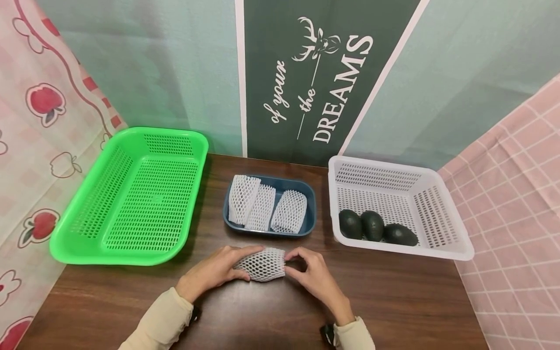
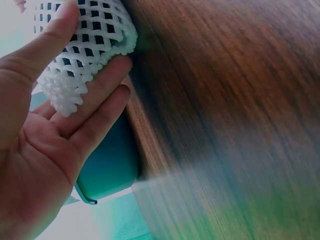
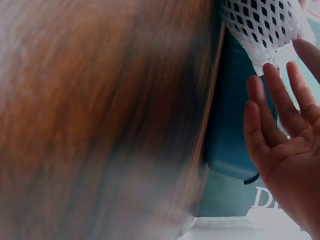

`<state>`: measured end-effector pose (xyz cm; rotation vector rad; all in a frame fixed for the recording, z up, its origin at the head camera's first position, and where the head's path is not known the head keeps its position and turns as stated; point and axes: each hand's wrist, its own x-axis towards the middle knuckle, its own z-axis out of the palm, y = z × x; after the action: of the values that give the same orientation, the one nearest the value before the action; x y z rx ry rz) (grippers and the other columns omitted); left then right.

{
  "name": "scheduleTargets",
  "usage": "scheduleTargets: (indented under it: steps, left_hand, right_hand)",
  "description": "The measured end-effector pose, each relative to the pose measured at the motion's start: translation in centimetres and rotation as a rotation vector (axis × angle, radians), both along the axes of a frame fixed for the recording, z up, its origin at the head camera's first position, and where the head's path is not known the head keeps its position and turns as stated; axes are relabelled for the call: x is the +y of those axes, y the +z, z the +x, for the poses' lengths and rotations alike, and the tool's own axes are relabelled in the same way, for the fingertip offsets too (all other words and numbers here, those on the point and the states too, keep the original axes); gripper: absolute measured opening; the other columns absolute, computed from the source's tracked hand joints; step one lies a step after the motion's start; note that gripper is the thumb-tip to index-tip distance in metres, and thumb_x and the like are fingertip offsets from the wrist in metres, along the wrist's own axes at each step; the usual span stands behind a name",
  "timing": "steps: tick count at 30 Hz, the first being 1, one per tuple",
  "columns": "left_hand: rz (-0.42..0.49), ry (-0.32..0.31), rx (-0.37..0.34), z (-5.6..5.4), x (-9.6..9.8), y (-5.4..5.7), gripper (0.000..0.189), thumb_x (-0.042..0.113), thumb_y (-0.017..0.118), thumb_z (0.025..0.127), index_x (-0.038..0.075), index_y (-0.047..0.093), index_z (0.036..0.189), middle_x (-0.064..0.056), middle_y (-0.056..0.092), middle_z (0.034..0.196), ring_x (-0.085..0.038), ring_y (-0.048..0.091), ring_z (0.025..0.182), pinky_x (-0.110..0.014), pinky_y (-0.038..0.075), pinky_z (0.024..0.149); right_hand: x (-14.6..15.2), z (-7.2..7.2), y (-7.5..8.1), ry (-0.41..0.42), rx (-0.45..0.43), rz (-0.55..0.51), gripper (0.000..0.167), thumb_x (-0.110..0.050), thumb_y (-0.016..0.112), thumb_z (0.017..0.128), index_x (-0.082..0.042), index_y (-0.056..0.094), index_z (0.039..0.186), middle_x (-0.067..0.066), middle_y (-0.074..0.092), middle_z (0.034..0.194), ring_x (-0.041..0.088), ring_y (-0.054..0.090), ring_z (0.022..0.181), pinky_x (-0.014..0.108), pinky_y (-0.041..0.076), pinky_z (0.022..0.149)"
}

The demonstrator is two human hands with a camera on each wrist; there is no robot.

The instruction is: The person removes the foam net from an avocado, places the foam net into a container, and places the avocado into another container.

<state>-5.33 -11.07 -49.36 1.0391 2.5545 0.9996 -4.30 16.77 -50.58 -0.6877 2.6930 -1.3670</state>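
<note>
A white foam fruit net [image 1: 264, 265] covers a dark avocado, seen only through the mesh, just above or on the table in front of the blue tray. My left hand [image 1: 218, 266] grips its left end, thumb on the near side and fingers on the far side. In the left wrist view the thumb [image 2: 62, 22] presses on the mesh. At the other end my right hand [image 1: 312, 272] pinches the net's edge between thumb and index finger. The remaining right fingers [image 3: 277, 95] are spread loosely in the right wrist view.
A blue tray [image 1: 302, 232] behind the hands holds several folded foam nets [image 1: 288, 211]. To the right, a white basket [image 1: 442, 214] contains three dark avocados [image 1: 372, 226]. The green basket [image 1: 150, 194] stands at the left. Curtains border the brown table [image 1: 262, 316].
</note>
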Motion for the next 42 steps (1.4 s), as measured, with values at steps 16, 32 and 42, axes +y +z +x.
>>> scheduleTargets:
  steps: [16, 32, 42]
  left_hand:
    - [0.007, 0.004, 0.040, -0.1, 0.1, -0.1, 0.069, 0.025, 0.076, 0.082, 0.013, 0.051, 0.144, -0.004, 0.065, 0.135, -0.016, 0.068, 0.111, -0.037, 0.054, 0.097]
    - [0.006, 0.039, 0.127, 0.0, 0.0, -0.4, 0.060, 0.025, 0.076, 0.081, 0.013, 0.057, 0.137, -0.003, 0.076, 0.101, -0.002, 0.065, 0.079, -0.029, 0.057, 0.077]
    - [-0.009, 0.040, 0.154, 0.0, -0.1, -0.2, 0.058, 0.023, 0.075, 0.082, 0.013, 0.057, 0.136, -0.004, 0.076, 0.100, -0.006, 0.068, 0.079, -0.030, 0.058, 0.076]
  right_hand:
    - [-1.3, 0.0, 0.0, 0.081, -0.042, 0.081, 0.051, -0.001, 0.079, 0.075, -0.003, 0.065, 0.124, 0.009, 0.069, 0.124, 0.023, 0.064, 0.116, 0.039, 0.051, 0.100]
    - [-2.1, -0.2, -0.4, 0.092, -0.095, 0.081, 0.058, -0.002, 0.080, 0.076, -0.001, 0.060, 0.130, 0.012, 0.066, 0.130, 0.025, 0.061, 0.123, 0.043, 0.048, 0.105]
    - [-1.9, -0.2, -0.4, 0.097, -0.083, 0.118, 0.056, -0.002, 0.076, 0.078, 0.000, 0.059, 0.131, 0.013, 0.064, 0.131, 0.025, 0.060, 0.124, 0.044, 0.047, 0.105]
